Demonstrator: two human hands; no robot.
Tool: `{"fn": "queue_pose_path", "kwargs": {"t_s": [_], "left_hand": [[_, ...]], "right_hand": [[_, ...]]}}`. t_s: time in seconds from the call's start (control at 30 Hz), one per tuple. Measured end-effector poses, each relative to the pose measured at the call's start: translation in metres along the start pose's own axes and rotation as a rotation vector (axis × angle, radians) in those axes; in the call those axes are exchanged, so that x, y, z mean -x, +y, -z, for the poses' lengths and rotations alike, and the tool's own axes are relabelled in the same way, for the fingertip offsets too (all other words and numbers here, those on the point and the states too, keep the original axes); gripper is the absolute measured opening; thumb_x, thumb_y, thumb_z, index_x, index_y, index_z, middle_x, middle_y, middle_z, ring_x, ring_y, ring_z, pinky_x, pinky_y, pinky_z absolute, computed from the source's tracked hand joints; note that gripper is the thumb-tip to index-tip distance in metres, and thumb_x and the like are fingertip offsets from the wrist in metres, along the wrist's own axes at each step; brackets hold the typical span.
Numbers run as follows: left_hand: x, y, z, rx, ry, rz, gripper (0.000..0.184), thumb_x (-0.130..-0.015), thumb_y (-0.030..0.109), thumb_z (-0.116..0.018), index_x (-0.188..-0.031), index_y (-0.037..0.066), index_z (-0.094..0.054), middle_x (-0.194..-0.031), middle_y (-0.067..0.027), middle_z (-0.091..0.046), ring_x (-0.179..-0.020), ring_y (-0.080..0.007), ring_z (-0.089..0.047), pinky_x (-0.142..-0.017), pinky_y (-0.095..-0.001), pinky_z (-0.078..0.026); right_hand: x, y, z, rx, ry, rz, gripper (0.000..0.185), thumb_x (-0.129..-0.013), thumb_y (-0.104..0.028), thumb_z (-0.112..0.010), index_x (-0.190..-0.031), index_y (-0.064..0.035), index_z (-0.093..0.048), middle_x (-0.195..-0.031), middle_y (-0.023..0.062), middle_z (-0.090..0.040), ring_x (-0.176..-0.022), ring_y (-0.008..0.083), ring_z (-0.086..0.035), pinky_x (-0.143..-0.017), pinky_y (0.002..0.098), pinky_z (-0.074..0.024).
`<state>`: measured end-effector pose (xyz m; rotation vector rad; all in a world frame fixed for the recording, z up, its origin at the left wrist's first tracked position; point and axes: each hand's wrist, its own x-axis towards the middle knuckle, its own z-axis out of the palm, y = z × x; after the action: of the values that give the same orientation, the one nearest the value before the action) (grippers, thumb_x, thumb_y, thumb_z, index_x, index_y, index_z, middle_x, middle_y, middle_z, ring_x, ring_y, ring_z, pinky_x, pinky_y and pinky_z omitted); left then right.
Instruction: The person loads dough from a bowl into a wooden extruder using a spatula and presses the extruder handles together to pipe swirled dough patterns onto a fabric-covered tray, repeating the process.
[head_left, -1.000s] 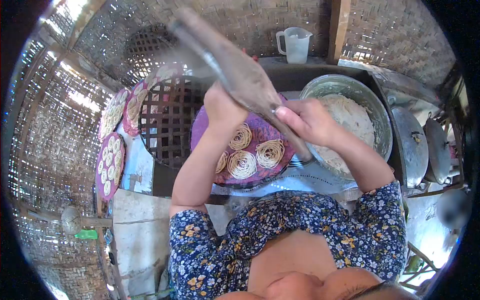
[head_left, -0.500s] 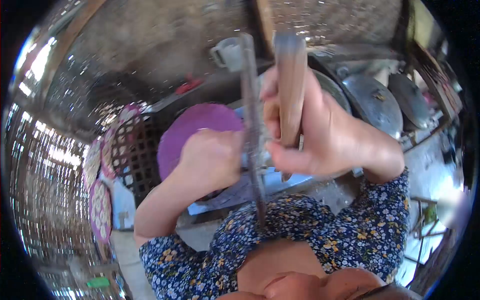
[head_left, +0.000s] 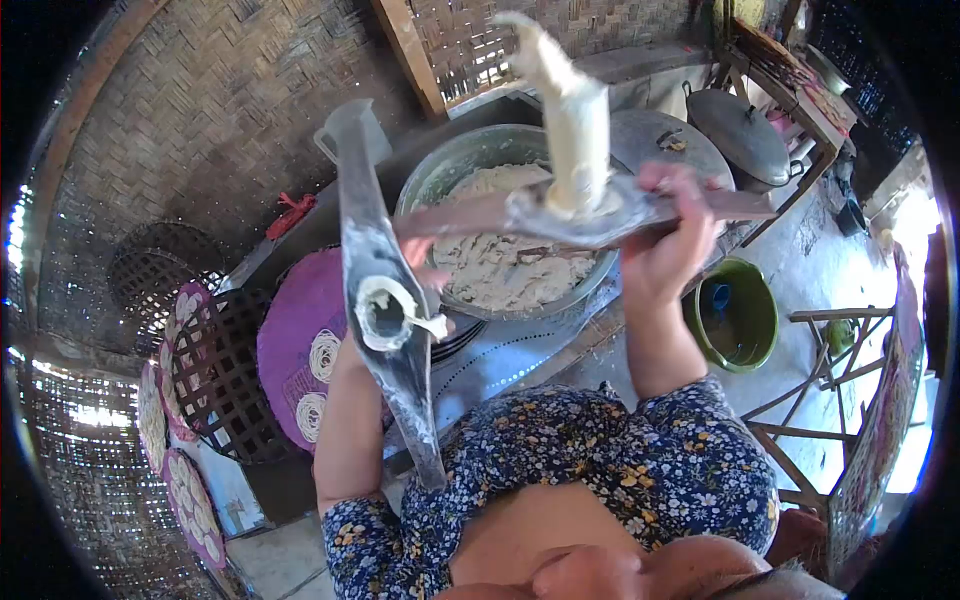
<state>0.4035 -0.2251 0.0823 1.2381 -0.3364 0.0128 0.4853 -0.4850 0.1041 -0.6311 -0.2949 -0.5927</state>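
My left hand [head_left: 430, 272], mostly hidden, is wrapped behind a long wooden piece [head_left: 408, 395] with a round, dough-rimmed hole in its middle. A bit of dough sticks out beside the hole. My right hand [head_left: 672, 240] grips one side of a wooden bar [head_left: 460, 218], which carries an upright, dough-coated plunger [head_left: 580, 145] with a ragged strand of dough at its top. The two pieces are apart. Below the bar is a large metal basin [head_left: 425, 185] of pale dough [head_left: 500, 275]. At the left, a purple round mat [head_left: 290, 330] bears coiled noodle nests [head_left: 324, 356].
An open-weave basket [head_left: 225, 375] and smaller mats of noodle nests [head_left: 192, 505] are at the left. A clear jug [head_left: 372, 140] is partly behind the wooden piece. To the right are metal lids [head_left: 740, 135], a green bucket [head_left: 735, 315] and a wooden rack [head_left: 840, 315].
The wooden pieces have come apart, exposing the plunger and the hole. My right hand has moved right with the plunger bar. The view has swung right, bringing the green bucket into sight.
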Motion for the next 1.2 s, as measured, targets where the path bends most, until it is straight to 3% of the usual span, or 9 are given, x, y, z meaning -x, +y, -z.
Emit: {"fn": "queue_pose_path", "kwargs": {"t_s": [0.13, 0.17, 0.23, 0.3, 0.37, 0.47, 0.57, 0.77, 1.2], "left_hand": [[-0.024, -0.004, 0.0, -0.21, 0.08, -0.731, 0.034, -0.08, 0.025, -0.063, -0.111, 0.015, -0.054, -0.118, -0.0113, -0.047, -0.118, -0.0428, -0.039, -0.097, -0.0561, -0.035], [-0.017, 0.008, 0.003, -0.221, 0.132, -0.7, 0.033, -0.08, 0.025, -0.062, -0.11, 0.014, -0.054, -0.111, -0.0084, -0.048, -0.115, -0.0421, -0.042, -0.097, -0.0552, -0.034], [-0.002, 0.023, 0.011, -0.271, 0.152, -0.7, 0.034, -0.08, 0.027, -0.062, -0.11, 0.013, -0.052, -0.112, -0.0074, -0.046, -0.114, -0.0412, -0.043, -0.097, -0.0551, -0.034], [0.016, 0.026, 0.015, -0.262, 0.278, -0.57, 0.037, -0.081, 0.028, -0.062, -0.112, 0.013, -0.049, -0.111, -0.0072, -0.044, -0.111, -0.0396, -0.046, -0.095, -0.0537, -0.035], [0.026, 0.028, 0.014, -0.374, 0.278, -0.528, 0.039, -0.08, 0.023, -0.063, -0.113, 0.011, -0.047, -0.11, -0.0074, -0.043, -0.107, -0.0361, -0.049, -0.091, -0.049, -0.039], [0.047, 0.033, 0.008, -0.533, 0.297, -0.464, 0.043, -0.078, 0.016, -0.064, -0.115, 0.007, -0.043, -0.109, -0.0077, -0.04, -0.101, -0.0308, -0.054, -0.084, -0.0419, -0.046], [0.069, 0.042, 0.011, -0.554, 0.31, -0.316, 0.059, -0.071, 0.032, -0.073, -0.115, 0.003, -0.046, -0.103, -0.0068, -0.045, -0.097, -0.0305, -0.055, -0.079, -0.0442, -0.049], [0.086, 0.036, 0.034, -0.442, 0.374, -0.162, 0.051, -0.073, 0.027, -0.069, -0.112, 0.001, -0.048, -0.097, -0.0082, -0.05, -0.09, -0.0276, -0.056, -0.074, -0.0408, -0.05], [0.111, 0.008, 0.044, -0.002, 0.471, 0.047, 0.033, -0.078, 0.017, -0.062, -0.105, -0.002, -0.054, -0.086, -0.0111, -0.059, -0.074, -0.0214, -0.06, -0.064, -0.0335, -0.051]], "right_hand": [[0.05, 0.041, 0.009, -0.255, -0.195, -0.573, 0.023, -0.086, -0.017, -0.055, -0.105, -0.009, -0.043, -0.104, 0.0118, -0.053, -0.106, 0.0233, -0.05, -0.089, 0.0403, -0.0412], [0.047, 0.059, 0.036, 0.102, -0.505, -0.577, 0.032, -0.083, -0.022, -0.058, -0.11, -0.0094, -0.046, -0.109, 0.0122, -0.052, -0.111, 0.0268, -0.046, -0.09, 0.0448, -0.0389], [0.028, 0.08, 0.072, 1.21, -1.146, -0.063, 0.036, -0.081, -0.026, -0.058, -0.112, -0.0094, -0.051, -0.113, 0.0155, -0.052, -0.099, 0.0308, -0.054, -0.089, 0.0481, -0.0375], [0.02, 0.119, 0.144, 1.944, -1.25, 0.069, 0.036, -0.078, -0.024, -0.058, -0.11, -0.0092, -0.054, -0.108, 0.0162, -0.055, -0.098, 0.0298, -0.055, -0.089, 0.049, -0.0362], [0.003, 0.117, 0.15, 2.171, -1.426, -0.35, 0.033, -0.078, -0.021, -0.055, -0.109, -0.0102, -0.054, -0.1, 0.0137, -0.058, -0.093, 0.0297, -0.058, -0.081, 0.0459, -0.0434], [-0.009, 0.104, 0.141, 2.085, -1.5, -0.302, 0.028, -0.078, -0.019, -0.053, -0.104, -0.0107, -0.056, -0.094, 0.0122, -0.06, -0.086, 0.0306, -0.061, -0.07, 0.0426, -0.0488], [-0.043, 0.07, 0.108, 2.064, -1.76, -0.16, 0.022, -0.078, -0.016, -0.052, -0.097, -0.0105, -0.06, -0.086, 0.013, -0.061, -0.079, 0.0294, -0.063, -0.062, 0.0408, -0.0507], [-0.058, 0.054, 0.086, 2.357, -1.917, -0.257, 0.016, -0.072, -0.012, -0.054, -0.079, -0.0069, -0.068, -0.079, 0.0138, -0.065, -0.076, 0.0295, -0.064, -0.064, 0.0393, -0.0509], [-0.004, 0.108, 0.114, 2.264, -1.773, -0.523, 0.019, -0.07, -0.018, -0.056, -0.079, -0.0055, -0.068, -0.084, 0.0152, -0.065, -0.081, 0.0297, -0.064, -0.069, 0.0398, -0.0508]]}}
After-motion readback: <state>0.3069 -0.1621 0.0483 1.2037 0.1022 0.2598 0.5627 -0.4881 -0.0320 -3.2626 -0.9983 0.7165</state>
